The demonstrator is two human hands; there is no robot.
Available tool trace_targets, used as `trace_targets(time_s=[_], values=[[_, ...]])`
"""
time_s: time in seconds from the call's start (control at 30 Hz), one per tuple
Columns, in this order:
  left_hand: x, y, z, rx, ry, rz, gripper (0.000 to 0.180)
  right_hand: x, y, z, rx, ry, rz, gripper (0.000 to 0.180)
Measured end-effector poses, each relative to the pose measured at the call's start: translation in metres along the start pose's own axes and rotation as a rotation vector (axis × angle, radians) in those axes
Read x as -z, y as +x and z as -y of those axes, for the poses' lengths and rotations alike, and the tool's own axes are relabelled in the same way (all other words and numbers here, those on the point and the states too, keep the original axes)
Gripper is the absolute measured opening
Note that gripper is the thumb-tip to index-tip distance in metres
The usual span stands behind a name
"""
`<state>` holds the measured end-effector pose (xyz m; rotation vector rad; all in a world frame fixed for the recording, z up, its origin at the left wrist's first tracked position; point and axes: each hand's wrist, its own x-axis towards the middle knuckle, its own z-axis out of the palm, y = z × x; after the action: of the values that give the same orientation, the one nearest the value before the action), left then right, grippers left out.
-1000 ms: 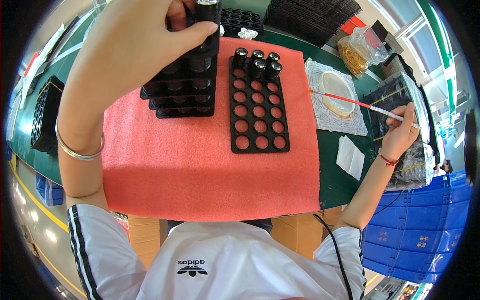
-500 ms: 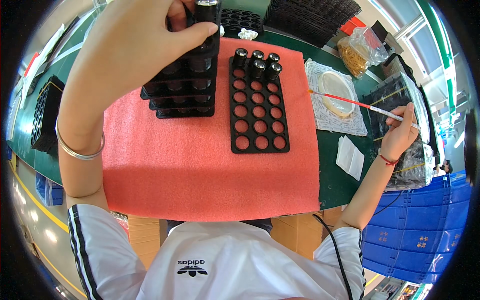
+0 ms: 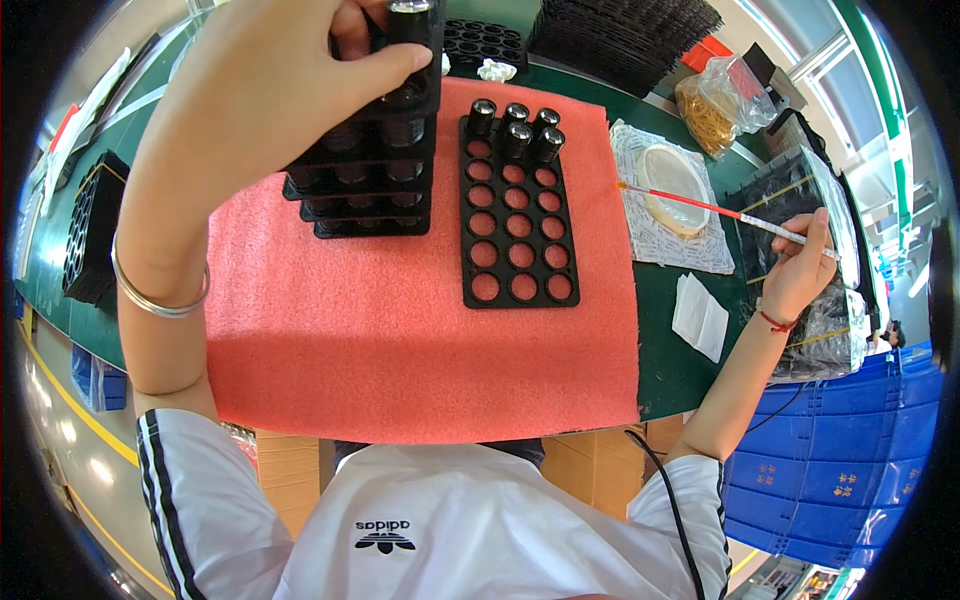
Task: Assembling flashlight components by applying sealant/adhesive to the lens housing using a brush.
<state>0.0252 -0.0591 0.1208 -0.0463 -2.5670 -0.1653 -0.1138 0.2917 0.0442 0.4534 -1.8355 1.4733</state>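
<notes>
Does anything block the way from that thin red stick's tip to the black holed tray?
Nothing visible does: only pink mat shows between the tip of the stick held by the right hand and the holed tray.

A green-topped table (image 3: 655,350) spans the view, its edges bowed by the lens. Beyond its left side runs a grey floor (image 3: 50,440) — glossy, with bright light spots and a yellow stripe (image 3: 115,441). Pale, bright windows (image 3: 840,85) stand upper right.

Red mat (image 3: 420,340) on green table (image 3: 662,385)
</notes>
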Motion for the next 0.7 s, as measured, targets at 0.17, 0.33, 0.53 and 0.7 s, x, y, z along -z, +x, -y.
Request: trace_targets(time_s=[0.17, 0.33, 0.53, 0.7], values=[[-0.002, -0.001, 0.000, -0.007, 0.024, -0.037, 0.022, -0.002, -0.001, 0.002, -0.017, 0.019, -0.056, 0.040], [-0.002, 0.001, 0.010, 0.019, -0.034, 0.045, 0.023, -0.001, 0.000, 0.003, 0.029, 0.069, -0.173, 0.042], [-0.020, 0.003, 0.030, 0.074, -0.137, 0.066, 0.031, 0.005, 0.002, 0.001, 0.058, 0.001, -0.296, 0.045], [-0.026, -0.005, 0.055, -0.032, -0.095, -0.068, 0.035, -0.006, -0.002, 0.011, 0.063, -0.116, -0.390, 0.048]])
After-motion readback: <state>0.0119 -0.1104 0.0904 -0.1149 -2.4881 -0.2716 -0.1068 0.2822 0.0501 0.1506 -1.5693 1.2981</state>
